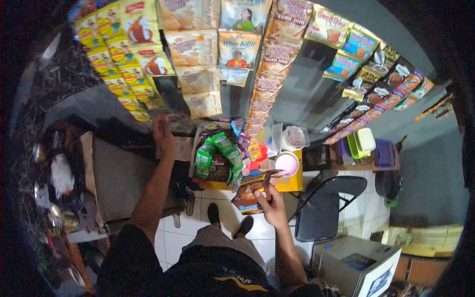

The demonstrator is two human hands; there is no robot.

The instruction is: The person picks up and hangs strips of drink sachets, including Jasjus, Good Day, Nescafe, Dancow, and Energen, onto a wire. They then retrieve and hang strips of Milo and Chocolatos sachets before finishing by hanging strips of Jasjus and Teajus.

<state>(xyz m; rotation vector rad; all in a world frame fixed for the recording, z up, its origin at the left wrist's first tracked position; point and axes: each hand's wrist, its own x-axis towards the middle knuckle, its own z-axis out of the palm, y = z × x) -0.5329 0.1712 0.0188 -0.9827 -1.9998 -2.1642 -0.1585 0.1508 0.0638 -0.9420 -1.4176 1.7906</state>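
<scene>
My right hand (273, 207) grips a brown sachet (252, 190) whose top band seems to read "Energen", with the thumb across its front. It is held over the yellow table's front edge. Raised at the left, my left hand (163, 134) has its fingers stretched upward and nothing visible in them. Just above it hangs the lower end of the yellow sachet strips (133, 94). To its right hang cream-coloured sachet strips (193, 79). An open box of green sachets (217, 153) stands below, between my hands.
More coffee sachets (272, 69) hang in rows across the top. A pink-white tub (287, 163) and clear containers (294, 137) sit on the yellow table (292, 184). A black folding chair (321, 218) stands right, a grey box-shaped appliance (354, 257) nearer me. At left is a dark bench (128, 173).
</scene>
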